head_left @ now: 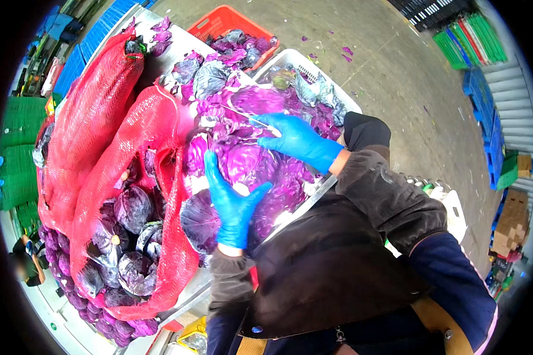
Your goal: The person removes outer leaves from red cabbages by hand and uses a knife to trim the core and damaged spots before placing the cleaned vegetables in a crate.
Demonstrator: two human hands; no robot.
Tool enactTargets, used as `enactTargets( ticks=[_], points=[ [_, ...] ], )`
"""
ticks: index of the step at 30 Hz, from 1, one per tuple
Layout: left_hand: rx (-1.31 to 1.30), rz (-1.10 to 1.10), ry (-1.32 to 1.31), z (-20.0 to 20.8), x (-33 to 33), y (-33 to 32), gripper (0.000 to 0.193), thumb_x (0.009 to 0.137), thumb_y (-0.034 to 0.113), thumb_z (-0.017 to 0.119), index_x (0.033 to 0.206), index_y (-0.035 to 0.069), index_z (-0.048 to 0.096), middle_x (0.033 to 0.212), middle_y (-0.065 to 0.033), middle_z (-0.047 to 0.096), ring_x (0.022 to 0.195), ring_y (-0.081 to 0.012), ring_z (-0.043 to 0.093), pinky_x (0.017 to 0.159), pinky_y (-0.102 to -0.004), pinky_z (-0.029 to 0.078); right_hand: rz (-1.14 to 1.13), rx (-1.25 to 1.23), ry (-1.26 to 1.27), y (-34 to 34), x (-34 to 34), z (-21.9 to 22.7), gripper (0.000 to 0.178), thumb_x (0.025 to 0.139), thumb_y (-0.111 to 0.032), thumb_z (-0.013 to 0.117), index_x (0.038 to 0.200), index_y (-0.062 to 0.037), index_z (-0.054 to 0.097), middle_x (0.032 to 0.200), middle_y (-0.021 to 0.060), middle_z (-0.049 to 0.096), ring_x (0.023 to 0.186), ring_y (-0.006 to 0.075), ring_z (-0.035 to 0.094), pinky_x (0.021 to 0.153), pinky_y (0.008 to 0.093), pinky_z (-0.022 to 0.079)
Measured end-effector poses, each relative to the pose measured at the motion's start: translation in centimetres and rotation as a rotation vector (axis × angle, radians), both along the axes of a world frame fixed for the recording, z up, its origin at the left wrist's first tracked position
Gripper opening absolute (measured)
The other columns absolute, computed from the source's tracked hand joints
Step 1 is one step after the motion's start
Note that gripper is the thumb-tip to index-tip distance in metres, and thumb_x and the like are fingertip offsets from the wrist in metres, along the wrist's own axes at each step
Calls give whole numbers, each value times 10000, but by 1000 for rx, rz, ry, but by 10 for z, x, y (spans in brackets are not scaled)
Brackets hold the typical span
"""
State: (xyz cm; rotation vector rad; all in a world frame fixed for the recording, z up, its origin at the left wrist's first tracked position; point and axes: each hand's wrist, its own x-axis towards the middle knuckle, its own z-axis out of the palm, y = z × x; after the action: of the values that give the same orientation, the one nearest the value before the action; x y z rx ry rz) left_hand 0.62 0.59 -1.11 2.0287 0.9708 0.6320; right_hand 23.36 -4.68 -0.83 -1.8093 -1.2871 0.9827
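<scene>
Both my hands wear blue gloves above a table spread with purple cabbage leaves. My left hand (234, 198) is open, thumb and fingers spread, at the near left side of a trimmed red cabbage (251, 164). My right hand (305, 142) is closed on a slim knife (250, 117), whose thin blade points left over the leaves; much of its handle is hidden by the fingers. Beyond the knife lies another bright purple cabbage (257, 99), slightly blurred. Loose dark outer leaves (210, 80) are heaped at the far side.
Left of the table top, an opened red mesh sack (124, 148) spills dark red cabbages (133, 210); a full mesh sack (89, 130) lies beside it. A white crate (343, 100) and a red crate (219, 21) hold leaves at the far side. Trimmed cabbages (109, 322) are stacked lower left.
</scene>
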Motion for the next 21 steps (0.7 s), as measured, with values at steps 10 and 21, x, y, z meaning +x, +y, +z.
enactTargets(
  ticks=[10, 21],
  points=[
    [133, -161, 205, 31, -1, 25, 1249, 574, 230, 958, 1557, -12, 225, 1574, -236, 316, 1464, -358, 318, 1202, -448, 272, 55, 225, -42, 19, -3, 17, 432, 939, -254, 714, 1327, -89, 620, 1302, 92, 654, 1185, 212, 630, 999, 357, 492],
    [-31, 228, 50, -9, 62, -6, 1220, 719, 398, 898, 1540, -94, 141, 1590, -283, 217, 1489, -374, 221, 1229, -463, 175, -672, 75, 376, -25, -19, -13, 576, 898, -398, 757, 1248, 28, 590, 1155, 153, 694, 1048, 184, 647, 896, 350, 514]
  ],
)
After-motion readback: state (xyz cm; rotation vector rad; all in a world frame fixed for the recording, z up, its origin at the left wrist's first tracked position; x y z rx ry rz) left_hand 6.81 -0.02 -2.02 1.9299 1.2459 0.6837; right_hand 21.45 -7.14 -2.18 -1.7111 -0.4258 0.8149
